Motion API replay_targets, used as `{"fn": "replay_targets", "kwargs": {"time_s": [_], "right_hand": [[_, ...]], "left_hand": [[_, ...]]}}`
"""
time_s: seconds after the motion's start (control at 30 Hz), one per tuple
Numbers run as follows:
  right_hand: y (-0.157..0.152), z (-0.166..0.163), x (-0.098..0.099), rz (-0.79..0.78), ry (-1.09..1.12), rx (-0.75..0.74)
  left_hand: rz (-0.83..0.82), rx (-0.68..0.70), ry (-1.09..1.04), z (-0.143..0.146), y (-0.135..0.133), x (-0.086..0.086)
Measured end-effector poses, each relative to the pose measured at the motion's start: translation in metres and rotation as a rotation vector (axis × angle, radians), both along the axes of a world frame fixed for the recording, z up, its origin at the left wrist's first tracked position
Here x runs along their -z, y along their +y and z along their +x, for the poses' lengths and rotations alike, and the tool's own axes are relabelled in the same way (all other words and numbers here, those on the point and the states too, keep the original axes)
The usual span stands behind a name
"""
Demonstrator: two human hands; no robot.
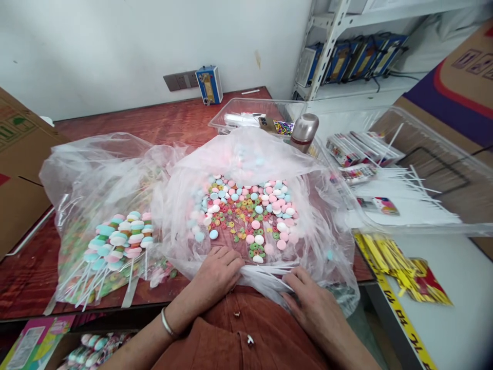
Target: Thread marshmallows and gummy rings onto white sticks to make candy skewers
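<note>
A clear plastic bag [323,205] lies spread in front of me. Inside its opening are pink, white and blue round candies [283,236] and small coloured gummy rings [234,213]. White sticks [265,272] lie along the near edge of the bag. My left hand [219,270] rests palm down at their left end, its fingers loosely bent and nothing visible in them. At their right end is my right hand [308,293], thumb and fingers apart beside the sticks and the plastic. Finished candy skewers [119,239] lie on another clear bag to the left.
Behind the bag stand a clear tray [219,121] and a metal flask [305,128]. A large clear bin [423,228] with white sticks and packets is at right, near yellow wrappers [396,267]. Cardboard boxes [23,174] flank the table. Below left sits an open box of wrapped candy [92,349].
</note>
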State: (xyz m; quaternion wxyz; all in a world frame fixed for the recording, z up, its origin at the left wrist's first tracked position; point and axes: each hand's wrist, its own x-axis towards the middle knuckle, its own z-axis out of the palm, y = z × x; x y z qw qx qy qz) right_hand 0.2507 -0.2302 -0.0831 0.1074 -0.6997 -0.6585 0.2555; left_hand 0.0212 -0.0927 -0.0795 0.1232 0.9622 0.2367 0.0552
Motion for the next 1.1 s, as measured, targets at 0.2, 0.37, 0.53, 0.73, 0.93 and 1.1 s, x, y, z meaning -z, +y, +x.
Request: {"fn": "replay_targets", "kwargs": {"time_s": [0.2, 0.37, 0.53, 0.73, 0.93, 1.1], "right_hand": [[0.011, 0.009, -0.020, 0.225, 0.130, 0.102], [0.049, -0.013, -0.022, 0.163, -0.122, 0.039], [0.105, -0.036, -0.018, 0.106, -0.197, 0.060], [0.126, -0.016, -0.032, 0.109, -0.075, 0.116], [0.065, 0.004, -0.026, 0.042, 0.251, 0.301], [0.031, 0.012, -0.005, 0.110, 0.289, 0.362]], "left_hand": [[0.043, 0.095, 0.049, -0.005, 0.001, -0.008], [-0.048, 0.074, 0.079, -0.004, -0.005, -0.012], [-0.207, -0.030, 0.095, 0.000, -0.006, -0.004], [-0.360, -0.028, 0.113, -0.004, -0.001, -0.021], [-0.504, -0.135, -0.153, 0.000, 0.022, -0.045], [-0.285, -0.369, -0.232, 0.031, 0.050, -0.029]]}}
